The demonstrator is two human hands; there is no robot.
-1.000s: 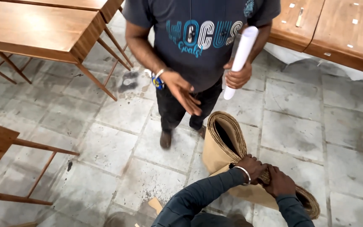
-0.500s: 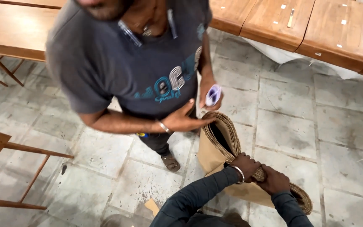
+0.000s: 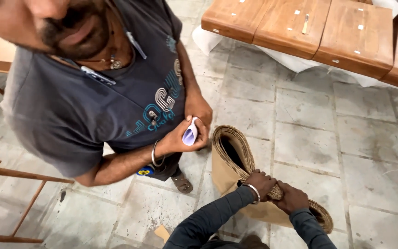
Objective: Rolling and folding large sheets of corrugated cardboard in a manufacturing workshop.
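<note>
A big roll of brown corrugated cardboard [image 3: 229, 163] stands on the stone floor in front of me. My left hand [image 3: 260, 183], with a metal bangle on the wrist, grips its upper rim. My right hand [image 3: 292, 197] grips the same rim just beside it. Both arms wear dark long sleeves. Close on my left another person in a dark grey printed shirt [image 3: 93, 106] bends over the roll. That person's hands [image 3: 194, 127] hold a rolled white paper [image 3: 190, 133] right at the roll's far edge.
Several brown wooden panels [image 3: 309, 32] lie on white sheeting at the top right. A wooden frame with thin legs [image 3: 10, 203] stands at the left. A small scrap of wood [image 3: 163, 232] lies on the tiled floor by my arm.
The other person has stepped closer and bent down over the roll, bringing the white paper roll low to its edge. My hands keep their grip on the cardboard rim.
</note>
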